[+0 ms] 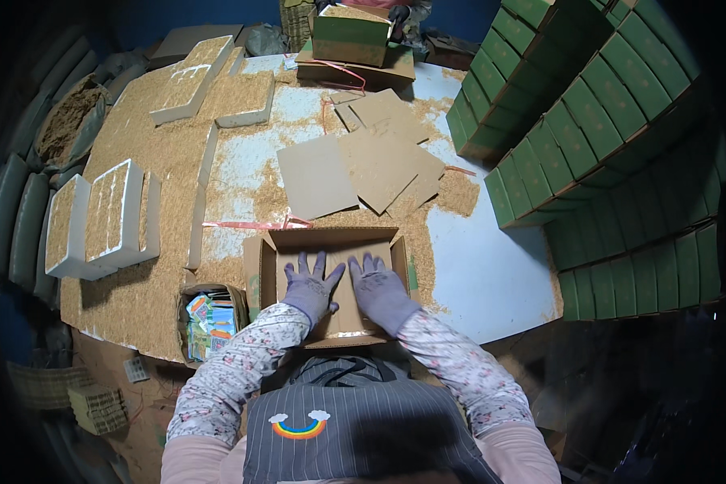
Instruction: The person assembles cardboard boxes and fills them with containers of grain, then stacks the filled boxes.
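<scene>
An open cardboard box (337, 239) stands in front of me at the table's near edge, its flaps spread at the sides. Both my hands wear thin purple-grey gloves and reach inside it. My left hand (310, 289) lies palm down with its fingers spread, on a flat cardboard sheet (346, 314) in the box. Beside it, my right hand (380, 293) rests palm down on the same sheet, fingers slightly apart. Neither hand grasps anything. Just left of the box, a small open carton (240, 302) holds many colourful printed packets (216, 317).
Loose cardboard sheets (317, 175) lie beyond the box. Sawdust-like material (163, 302) covers the table's left side, around filled white foam boxes (115, 212). Stacked green cartons (581, 145) stand at right. Across the table, another person's gloved hand (399, 15) touches a filled green box (351, 39).
</scene>
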### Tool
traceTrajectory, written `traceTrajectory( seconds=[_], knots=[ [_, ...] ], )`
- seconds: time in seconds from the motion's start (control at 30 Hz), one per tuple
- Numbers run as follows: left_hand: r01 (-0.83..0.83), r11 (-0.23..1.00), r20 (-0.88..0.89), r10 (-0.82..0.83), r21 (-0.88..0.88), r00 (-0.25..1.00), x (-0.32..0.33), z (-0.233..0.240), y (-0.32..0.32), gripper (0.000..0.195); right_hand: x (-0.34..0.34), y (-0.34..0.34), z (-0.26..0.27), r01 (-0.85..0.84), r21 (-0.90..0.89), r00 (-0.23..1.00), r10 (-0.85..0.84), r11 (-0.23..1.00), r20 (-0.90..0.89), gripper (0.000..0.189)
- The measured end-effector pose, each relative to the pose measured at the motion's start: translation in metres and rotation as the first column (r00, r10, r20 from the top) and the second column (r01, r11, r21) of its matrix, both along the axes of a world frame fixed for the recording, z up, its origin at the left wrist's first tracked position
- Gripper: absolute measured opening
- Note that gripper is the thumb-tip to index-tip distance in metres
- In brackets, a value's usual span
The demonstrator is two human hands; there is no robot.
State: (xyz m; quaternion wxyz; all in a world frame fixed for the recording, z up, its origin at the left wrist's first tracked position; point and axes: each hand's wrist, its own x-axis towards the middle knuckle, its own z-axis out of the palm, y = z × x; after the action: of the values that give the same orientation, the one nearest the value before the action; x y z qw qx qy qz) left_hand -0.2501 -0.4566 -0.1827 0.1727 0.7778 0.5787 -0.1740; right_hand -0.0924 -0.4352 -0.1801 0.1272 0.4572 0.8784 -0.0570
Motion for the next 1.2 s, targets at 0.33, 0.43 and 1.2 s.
traceTrajectory(
  seconds=[0.33,0.43,1.2],
  knots=[
    [-0.277,0.611,0.67,0.666,-0.742,-0.328,-0.131,0.005,-0.047,0.054,0.114,0.016,0.015,0.094,-0.887,-0.012,-0.89,0.453,-0.456,0.058],
    [-0.254,0.468,0.518,0.835,-0.846,-0.187,-0.124,-0.054,-0.056,0.079,0.109,0.0,-0.021,-0.087,-0.84,0.316,-0.785,0.535,-0.532,0.083],
    [-0.058,0.967,0.22,0.003,0.248,0.976,-0.049,-0.111,-0.121,0.086,0.297,-0.086,-0.103,0.436,-0.829,-0.869,-0.074,0.35,-0.489,0.048]
  ],
)
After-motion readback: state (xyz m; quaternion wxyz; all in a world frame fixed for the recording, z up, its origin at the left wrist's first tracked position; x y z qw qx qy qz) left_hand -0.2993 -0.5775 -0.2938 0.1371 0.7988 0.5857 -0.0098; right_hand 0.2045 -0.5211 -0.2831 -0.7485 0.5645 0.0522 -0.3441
